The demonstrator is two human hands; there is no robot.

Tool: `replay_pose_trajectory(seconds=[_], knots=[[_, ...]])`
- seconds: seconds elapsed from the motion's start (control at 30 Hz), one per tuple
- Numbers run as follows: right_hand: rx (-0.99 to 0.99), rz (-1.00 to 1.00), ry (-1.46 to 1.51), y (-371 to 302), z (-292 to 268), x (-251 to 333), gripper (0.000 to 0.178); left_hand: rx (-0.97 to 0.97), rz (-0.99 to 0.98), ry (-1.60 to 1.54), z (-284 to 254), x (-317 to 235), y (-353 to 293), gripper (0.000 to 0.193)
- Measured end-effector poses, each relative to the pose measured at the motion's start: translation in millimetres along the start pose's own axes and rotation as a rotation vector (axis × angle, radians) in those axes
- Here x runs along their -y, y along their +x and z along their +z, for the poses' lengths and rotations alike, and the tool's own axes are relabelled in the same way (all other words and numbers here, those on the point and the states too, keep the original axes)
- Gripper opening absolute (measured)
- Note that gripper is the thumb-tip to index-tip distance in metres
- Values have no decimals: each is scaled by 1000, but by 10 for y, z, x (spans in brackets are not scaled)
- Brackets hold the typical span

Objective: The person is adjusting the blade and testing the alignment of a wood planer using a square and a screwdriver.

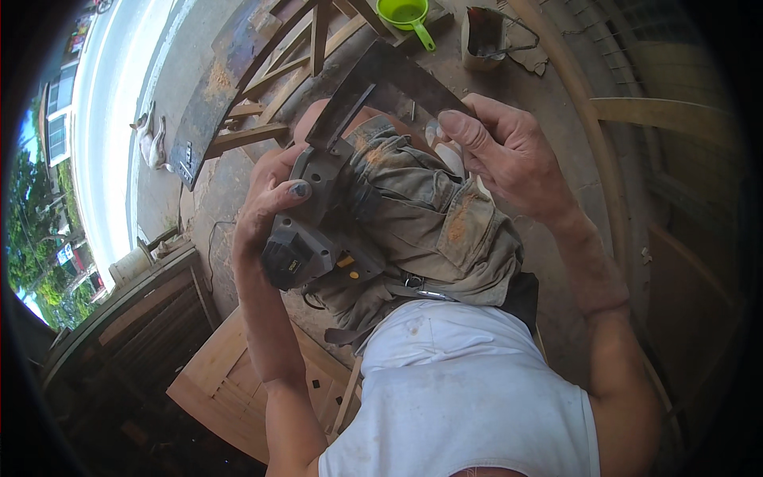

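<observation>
A dark grey power tool [318, 179], apparently a belt sander, rests over my lap, tilted. My left hand [274, 195] is closed around its side, the thumb lying on the casing. From the tool's upper end a wide dark sanding belt [413, 79] stretches up and bends over to the right. Its right end is pinched between the thumb and fingers of my right hand [509, 151]. Sawdust lies on my khaki shorts [445, 230] beneath both hands.
A wooden frame [274, 75] stands ahead, next to a dark board [207, 111] with sawdust. Farther off are a green dipper [403, 11] and an open container [482, 44]. A dog [152, 143] lies at left near the road. A wooden panel [218, 370] sits at lower left.
</observation>
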State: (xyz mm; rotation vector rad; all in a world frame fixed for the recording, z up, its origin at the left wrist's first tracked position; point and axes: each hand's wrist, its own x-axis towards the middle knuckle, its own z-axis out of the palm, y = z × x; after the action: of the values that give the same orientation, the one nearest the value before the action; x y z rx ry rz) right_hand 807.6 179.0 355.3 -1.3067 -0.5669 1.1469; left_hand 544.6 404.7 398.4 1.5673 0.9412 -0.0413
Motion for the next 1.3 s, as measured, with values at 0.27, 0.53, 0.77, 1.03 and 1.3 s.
replay_pose_trajectory(seconds=[0.27,0.53,0.77,1.03,1.3], knots=[[90,150,10,-42,-160,142,37,75,-76,-132,179,-68,-216,88],[-334,111,-6,-152,-334,-113,28,-208,314,622,1113,-39,-720,128],[-127,212,-95,-258,24,-210,31,-224,218,628,672,165,-1205,149],[139,-247,-298,-154,242,385,34,-658,229,272,303,157,-1361,137],[561,-854,-802,103,1123,793,31,-389,379,-164,-141,7,-1247,106]])
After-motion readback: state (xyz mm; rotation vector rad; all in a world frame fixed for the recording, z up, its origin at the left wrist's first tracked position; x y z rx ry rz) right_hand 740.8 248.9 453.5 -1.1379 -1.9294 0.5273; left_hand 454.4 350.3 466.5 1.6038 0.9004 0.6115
